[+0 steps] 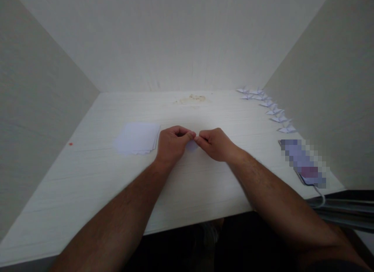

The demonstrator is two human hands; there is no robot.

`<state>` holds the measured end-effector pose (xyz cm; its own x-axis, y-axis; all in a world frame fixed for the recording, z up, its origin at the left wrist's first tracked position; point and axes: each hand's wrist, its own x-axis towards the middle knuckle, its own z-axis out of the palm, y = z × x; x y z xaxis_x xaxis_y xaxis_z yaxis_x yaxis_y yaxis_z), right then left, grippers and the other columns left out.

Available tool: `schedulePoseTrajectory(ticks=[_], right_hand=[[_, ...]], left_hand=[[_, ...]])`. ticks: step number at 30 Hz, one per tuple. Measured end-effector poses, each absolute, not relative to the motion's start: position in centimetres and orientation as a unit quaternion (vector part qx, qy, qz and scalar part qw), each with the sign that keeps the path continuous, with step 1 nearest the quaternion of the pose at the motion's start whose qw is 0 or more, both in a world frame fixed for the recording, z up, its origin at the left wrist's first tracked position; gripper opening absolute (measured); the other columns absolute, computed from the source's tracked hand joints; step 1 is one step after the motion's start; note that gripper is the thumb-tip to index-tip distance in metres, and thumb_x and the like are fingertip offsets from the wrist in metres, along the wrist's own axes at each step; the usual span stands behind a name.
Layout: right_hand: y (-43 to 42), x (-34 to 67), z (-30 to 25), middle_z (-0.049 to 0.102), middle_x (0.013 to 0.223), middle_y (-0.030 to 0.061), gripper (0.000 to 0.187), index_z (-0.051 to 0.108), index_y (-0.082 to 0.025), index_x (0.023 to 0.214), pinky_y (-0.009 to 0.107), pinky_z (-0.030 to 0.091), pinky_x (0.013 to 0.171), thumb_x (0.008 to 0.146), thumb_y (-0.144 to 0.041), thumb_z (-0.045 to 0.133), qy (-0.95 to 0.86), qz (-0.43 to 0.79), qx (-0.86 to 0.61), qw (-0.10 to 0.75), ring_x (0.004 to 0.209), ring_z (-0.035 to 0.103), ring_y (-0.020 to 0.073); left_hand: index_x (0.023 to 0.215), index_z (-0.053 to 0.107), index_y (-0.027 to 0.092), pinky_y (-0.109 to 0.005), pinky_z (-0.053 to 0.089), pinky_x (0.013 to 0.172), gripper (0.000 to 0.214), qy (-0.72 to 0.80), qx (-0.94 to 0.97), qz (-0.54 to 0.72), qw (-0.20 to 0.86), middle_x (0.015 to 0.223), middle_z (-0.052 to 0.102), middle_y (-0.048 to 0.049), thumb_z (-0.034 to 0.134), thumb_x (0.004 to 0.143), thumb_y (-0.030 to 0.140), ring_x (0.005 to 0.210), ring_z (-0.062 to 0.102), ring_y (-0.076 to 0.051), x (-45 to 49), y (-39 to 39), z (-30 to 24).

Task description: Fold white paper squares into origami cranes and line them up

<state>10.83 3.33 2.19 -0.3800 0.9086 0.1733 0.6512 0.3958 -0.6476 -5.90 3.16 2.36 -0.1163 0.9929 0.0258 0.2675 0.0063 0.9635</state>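
My left hand (173,144) and my right hand (214,144) meet at the middle of the white table (87,178). Both are curled, fingertips pinching a small pale piece of paper (192,146) that lies between them on the table top. Most of the paper is hidden by my fingers. Just left of my left hand lies a small stack of pale paper sheets (137,138).
Several small folded paper pieces (270,107) lie in a row along the right wall. A blurred-out flat object with a cord (304,163) rests near the right front corner. A brownish smudge (194,98) marks the table's back. Walls close in on three sides.
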Motion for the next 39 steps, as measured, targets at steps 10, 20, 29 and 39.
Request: schedulePoseTrajectory(ticks=[10,20,29,39], right_hand=[[3.8,11.2,2.2,0.032,0.055,-0.0066,0.043,0.037,-0.021,0.058,0.026,0.021,0.052,0.09,-0.046,0.051,-0.748,0.377,-0.456,0.3,0.054,0.029,0.0074],[3.6,11.5,2.2,0.031,0.049,-0.0084,0.044,0.041,-0.021,0.059,0.024,0.016,0.046,0.087,-0.049,0.058,-0.675,0.491,-0.437,0.334,0.047,0.024,0.0056],[4.2,11.9,1.5,0.037,0.048,-0.0083,0.054,0.042,-0.021,0.06,0.024,0.018,0.045,0.079,-0.064,0.07,-0.566,0.602,-0.371,0.422,0.044,0.029,0.0055],[4.1,12.0,0.9,0.041,0.048,-0.0073,0.052,0.048,-0.02,0.061,0.025,0.018,0.046,0.081,-0.062,0.072,-0.575,0.628,-0.351,0.39,0.045,0.031,0.0065]], left_hand=[[0.064,0.067,0.016,-0.025,0.04,0.056,0.019,0.494,0.464,0.469,0.567,0.059,0.06,0.0004,0.076,0.062,0.033,0.056,0.051,-0.011,-6.7,4.1,1.7],[0.068,0.067,0.016,-0.023,0.034,0.05,0.02,0.547,0.613,0.438,0.365,0.057,0.059,0.0023,0.07,0.077,0.033,0.053,0.047,-0.01,-7.1,3.4,3.0],[0.081,0.068,0.016,-0.021,0.029,0.042,0.021,0.419,0.385,0.501,0.653,0.055,0.052,0.0024,0.066,0.083,0.037,0.046,0.043,-0.008,-7.1,4.1,2.0],[0.08,0.067,0.013,-0.022,0.049,0.047,0.023,0.278,0.327,0.453,0.782,0.066,0.063,-0.0014,0.077,0.075,0.032,0.054,0.059,-0.011,-7.4,3.6,1.9]])
